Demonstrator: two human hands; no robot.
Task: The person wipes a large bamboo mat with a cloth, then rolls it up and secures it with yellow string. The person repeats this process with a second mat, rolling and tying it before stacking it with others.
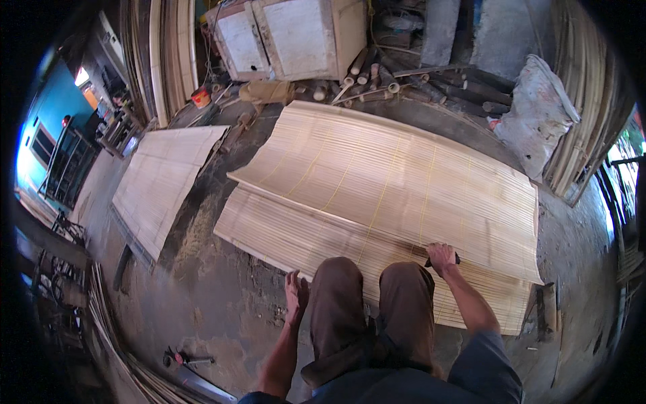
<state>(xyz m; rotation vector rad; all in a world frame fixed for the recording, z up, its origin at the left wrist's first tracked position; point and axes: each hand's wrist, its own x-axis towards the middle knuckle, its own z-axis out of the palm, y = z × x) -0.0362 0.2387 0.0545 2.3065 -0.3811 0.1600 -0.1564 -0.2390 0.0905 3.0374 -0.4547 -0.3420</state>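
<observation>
I squat at the near edge of a wide bamboo slat mat (383,182) spread on the concrete floor, its upper layer overlapping a lower mat (282,232). My right hand (441,256) presses on the slats, closed around a small dark tool whose tip shows beside the fingers. My left hand (295,289) hangs with fingers apart beside my left knee, just above the floor at the mat's near edge, holding nothing.
Another bamboo mat (165,182) lies to the left. Cut bamboo poles (431,84) and a white cabinet (289,34) stand at the back, a white sack (538,114) at right. A red-handled tool (185,359) lies on the floor near left.
</observation>
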